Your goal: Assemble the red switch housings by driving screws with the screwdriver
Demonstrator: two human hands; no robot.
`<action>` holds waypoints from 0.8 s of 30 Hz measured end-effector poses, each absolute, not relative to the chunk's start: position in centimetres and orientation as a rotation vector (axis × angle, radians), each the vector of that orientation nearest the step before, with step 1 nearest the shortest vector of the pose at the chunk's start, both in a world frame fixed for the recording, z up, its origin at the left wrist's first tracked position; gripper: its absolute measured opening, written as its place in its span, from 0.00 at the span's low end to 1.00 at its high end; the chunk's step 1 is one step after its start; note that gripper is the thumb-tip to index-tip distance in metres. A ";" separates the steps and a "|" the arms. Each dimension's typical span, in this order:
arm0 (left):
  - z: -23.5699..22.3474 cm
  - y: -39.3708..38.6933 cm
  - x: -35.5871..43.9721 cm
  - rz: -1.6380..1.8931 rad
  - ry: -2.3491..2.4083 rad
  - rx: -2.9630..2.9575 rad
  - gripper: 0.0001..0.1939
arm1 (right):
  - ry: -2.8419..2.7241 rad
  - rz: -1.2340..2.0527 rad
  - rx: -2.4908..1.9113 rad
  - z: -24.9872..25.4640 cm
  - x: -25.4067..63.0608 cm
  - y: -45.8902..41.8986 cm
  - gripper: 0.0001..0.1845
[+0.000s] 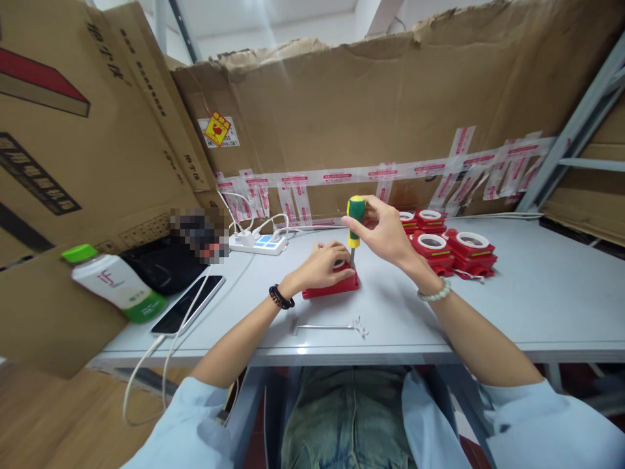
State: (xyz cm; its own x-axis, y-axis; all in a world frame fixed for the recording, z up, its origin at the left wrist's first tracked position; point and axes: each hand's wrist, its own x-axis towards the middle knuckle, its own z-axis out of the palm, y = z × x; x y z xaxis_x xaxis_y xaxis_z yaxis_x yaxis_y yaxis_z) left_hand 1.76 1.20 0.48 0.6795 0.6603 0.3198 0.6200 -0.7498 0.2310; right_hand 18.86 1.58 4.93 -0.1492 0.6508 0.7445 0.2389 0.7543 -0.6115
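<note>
While the left hand [326, 264] curls its fingers over a red box-shaped housing with a white ring [332, 288], which lies on the pale grey surface [537, 299], the right hand [385, 229] holds a green-and-yellow-handled screwdriver [357, 210] between thumb and bent fingers. The screwdriver is nearly upright, its metal shaft running down to the housing's right end, just beside the left fingertips; what its tip meets is too small to tell. Nearer the front edge lie a thin silver metal rod [325, 326] and scattered small pale pieces [361, 327]. Four similar red housings [472, 256] sit grouped to the right.
</note>
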 end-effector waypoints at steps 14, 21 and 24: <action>0.9 -1.9 3.0 0.683 0.744 2.695 0.08 | -1.445 0.294 -0.633 7.1 22.0 1.3 0.21; 0.7 -4.4 0.0 0.226 0.821 2.693 0.09 | -1.506 0.354 -0.677 5.8 21.3 1.5 0.19; 0.6 -4.9 -1.9 0.200 0.862 2.617 0.10 | -1.561 0.353 -0.690 5.6 20.9 1.2 0.19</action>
